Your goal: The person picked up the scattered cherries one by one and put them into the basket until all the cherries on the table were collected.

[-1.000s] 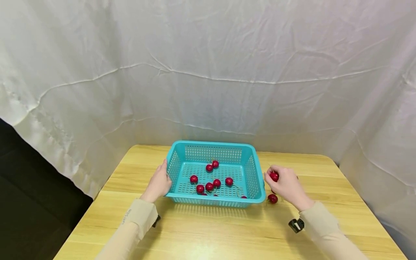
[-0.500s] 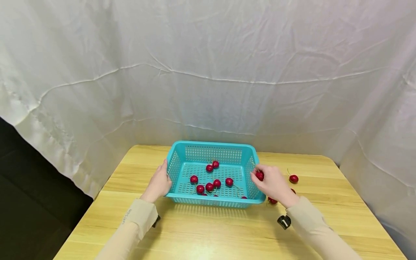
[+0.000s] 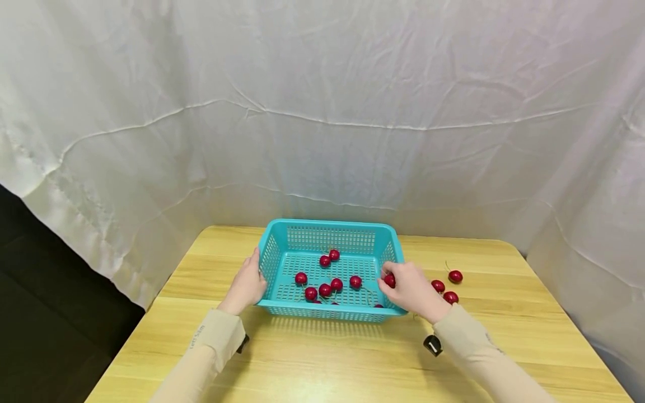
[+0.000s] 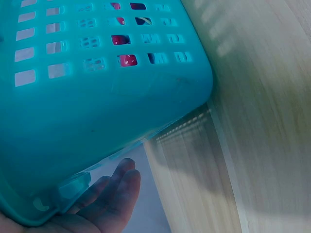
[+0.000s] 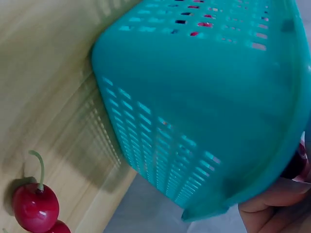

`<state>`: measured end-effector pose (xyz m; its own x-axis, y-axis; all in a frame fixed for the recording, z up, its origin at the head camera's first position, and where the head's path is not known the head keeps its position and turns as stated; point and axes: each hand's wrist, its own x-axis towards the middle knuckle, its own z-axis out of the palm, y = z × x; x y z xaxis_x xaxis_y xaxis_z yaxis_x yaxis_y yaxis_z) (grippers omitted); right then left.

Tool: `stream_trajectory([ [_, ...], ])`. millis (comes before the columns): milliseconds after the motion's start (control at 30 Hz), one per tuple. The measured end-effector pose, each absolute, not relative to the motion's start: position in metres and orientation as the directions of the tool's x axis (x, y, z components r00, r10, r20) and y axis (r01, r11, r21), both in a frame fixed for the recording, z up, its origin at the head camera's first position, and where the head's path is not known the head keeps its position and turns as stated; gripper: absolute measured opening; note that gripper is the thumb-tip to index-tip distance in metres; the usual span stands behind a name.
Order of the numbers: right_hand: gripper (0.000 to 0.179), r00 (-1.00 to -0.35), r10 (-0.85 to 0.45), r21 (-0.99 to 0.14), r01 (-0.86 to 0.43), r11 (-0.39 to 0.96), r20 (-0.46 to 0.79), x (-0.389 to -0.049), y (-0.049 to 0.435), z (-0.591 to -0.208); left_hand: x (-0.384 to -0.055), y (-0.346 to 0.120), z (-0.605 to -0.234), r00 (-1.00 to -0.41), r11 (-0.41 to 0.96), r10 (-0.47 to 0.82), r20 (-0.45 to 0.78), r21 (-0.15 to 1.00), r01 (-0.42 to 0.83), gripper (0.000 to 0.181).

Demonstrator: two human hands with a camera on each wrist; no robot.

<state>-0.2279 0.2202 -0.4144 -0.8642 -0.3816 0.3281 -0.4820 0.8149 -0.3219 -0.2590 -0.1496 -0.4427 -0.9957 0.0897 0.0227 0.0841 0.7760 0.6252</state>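
Note:
A turquoise perforated plastic basket (image 3: 330, 225) sits on the wooden table with several red cherries (image 3: 325, 290) with stems on its bottom. My left hand (image 3: 247, 284) holds the basket's left end, its thumb at the rim and its fingers (image 4: 127, 187) along the outside. Over the right end, my right hand (image 3: 410, 284) pinches a cherry (image 3: 389, 280) between thumb and fingertips, just inside the rim. The right wrist view shows that held cherry (image 5: 297, 162) only partly, behind the basket's edge. Right of the basket lie loose cherries (image 3: 450, 298), near my right wrist.
The light wooden table (image 3: 322, 364) extends around the basket. A pale cloth curtain (image 3: 322, 123) hangs behind it and at the sides. Black fabric (image 3: 55, 313) is at the far left. One loose cherry (image 5: 35, 208) shows its upright stem in the right wrist view.
My right hand has moved left with its cherry, from beside the basket to over its right end. Loose cherries it covered now show on the table. My left hand and the basket stay put.

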Motion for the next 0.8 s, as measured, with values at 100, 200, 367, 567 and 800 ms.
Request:
stream_trajectory([
  [100,0.014,-0.856,-0.399,-0.306,-0.496,0.812,0.329,-0.2267,0.2191,-0.4166,-0.2583,-0.1493,-0.4417,-0.996,0.776,0.091,0.021,0.626,0.085,0.077],
  [200,0.015,-0.852,-0.402,-0.296,-0.501,0.813,0.335,-0.2252,0.218,-0.4171,-0.2578,-0.149,-0.4411,-0.995,0.778,0.093,0.024,0.622,0.088,0.077],
  [367,0.015,-0.845,-0.402,-0.284,-0.506,0.815,0.352,-0.2239,0.2175,-0.4174,-0.2576,-0.1485,-0.4415,-0.995,0.779,0.091,0.027,0.621,0.088,0.077],
  [567,0.016,-0.816,-0.418,-0.244,-0.534,0.809,0.4,-0.2231,0.218,-0.4191,-0.2578,-0.1485,-0.4415,-0.996,0.776,0.09,0.019,0.626,0.082,0.077],
  [800,0.017,-0.821,-0.412,-0.24,-0.525,0.817,0.396,-0.2233,0.218,-0.4203,-0.257,-0.1483,-0.4403,-0.996,0.773,0.085,0.02,0.63,0.078,0.077],
])
